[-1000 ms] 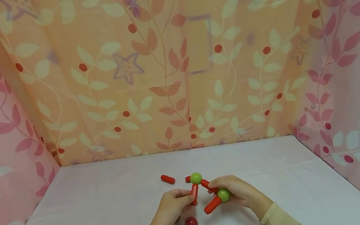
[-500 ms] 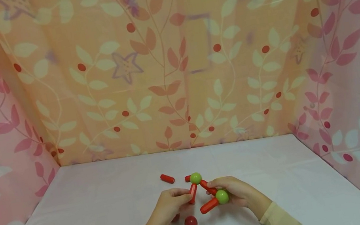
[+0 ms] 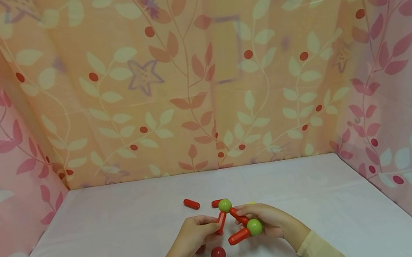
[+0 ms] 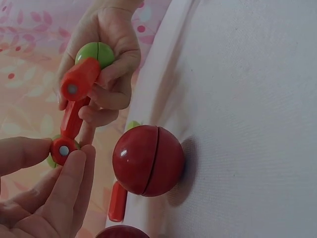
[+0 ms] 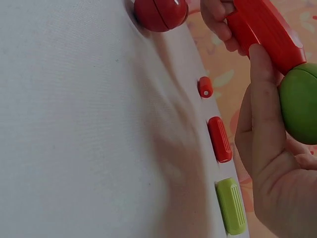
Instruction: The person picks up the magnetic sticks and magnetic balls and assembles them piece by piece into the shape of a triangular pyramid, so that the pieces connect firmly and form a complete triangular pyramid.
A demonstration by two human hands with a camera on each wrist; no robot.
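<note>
Presently both hands work above the near middle of a white table [image 3: 105,238], holding one small assembly of red rods and green balls between them. The left hand [image 3: 192,236] pinches a red rod [image 3: 220,222] between thumb and fingertips; in the left wrist view that rod's end [image 4: 63,149] sits clamped between thumb and forefinger, the remaining fingers curled alongside. This rod rises to the upper green ball [image 3: 224,205]. A second red rod [image 3: 239,215] runs from that ball down to the lower green ball [image 3: 254,227], which the right hand [image 3: 273,220] grips, its fingers curled round the ball from behind. A third red rod [image 3: 238,236] projects from the lower ball toward the left hand, its free end unsupported. In the right wrist view the right hand's thumb lies along this rod [image 5: 265,29] beside the ball [image 5: 299,101].

Loose pieces lie on the table. A red ball [image 3: 218,255] rests just in front of the hands, touching neither. One short red rod [image 3: 192,204] lies beyond the left hand, and another [image 3: 217,203] lies just behind the upper ball. The right wrist view also shows a green rod [image 5: 230,206] on the cloth. Patterned curtains [image 3: 188,72] enclose the table on three sides.
</note>
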